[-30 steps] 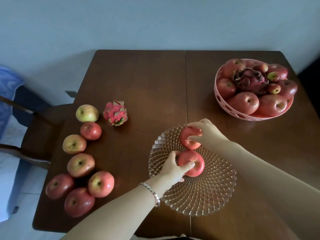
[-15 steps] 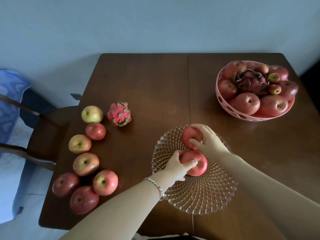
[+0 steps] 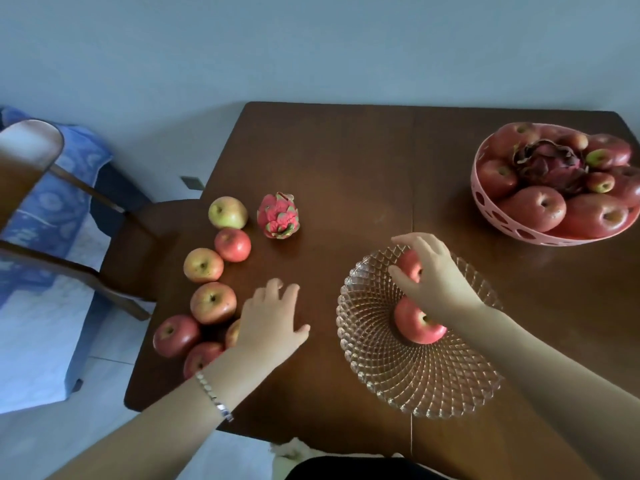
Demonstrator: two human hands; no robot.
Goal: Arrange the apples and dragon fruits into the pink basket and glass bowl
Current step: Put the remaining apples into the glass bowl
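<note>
While the right hand closes its grip round an apple at the glass bowl's far edge, a second apple sits mid-bowl; the left hand hovers, grip wide and empty, beside the loose apples on the table.

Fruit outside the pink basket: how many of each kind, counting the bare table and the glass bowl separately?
Apples on the table: 7, one partly behind the left hand
Apples in the glass bowl: 2, the right hand grips one
Dragon fruit on the table: 1
Total: 10
</note>
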